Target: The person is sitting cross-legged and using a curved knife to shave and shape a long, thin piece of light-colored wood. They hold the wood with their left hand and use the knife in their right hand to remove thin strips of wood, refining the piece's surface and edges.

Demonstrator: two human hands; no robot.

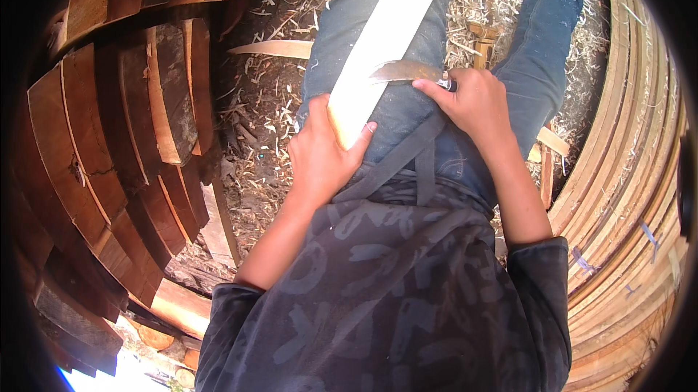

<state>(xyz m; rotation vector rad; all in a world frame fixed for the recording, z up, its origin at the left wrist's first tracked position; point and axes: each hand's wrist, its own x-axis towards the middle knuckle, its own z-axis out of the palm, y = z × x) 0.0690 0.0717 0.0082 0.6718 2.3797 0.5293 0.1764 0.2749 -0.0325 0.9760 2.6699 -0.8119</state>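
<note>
A long pale strip point(389, 28), glaring white in the sun, lies slantwise over my thigh and runs off the top of the view. Around its near end my left hand point(320, 148) is closed, thumb on the right edge and fingers on the left. My right hand point(472, 101) grips a knife point(411, 70) by its handle, which is mostly hidden in the fist. The thumb presses along the base of the blade. The curved, brownish blade points left, and its tip rests over the strip's right part.
Stacked reddish-brown wood pieces point(87, 145) rise on my left. Long bundled wooden strips point(625, 174) curve along my right, some tied with purplish bands point(582, 261). Shavings point(265, 119) litter the ground around my jeans point(534, 50). One pointed wood piece point(273, 49) lies beside my left leg.
</note>
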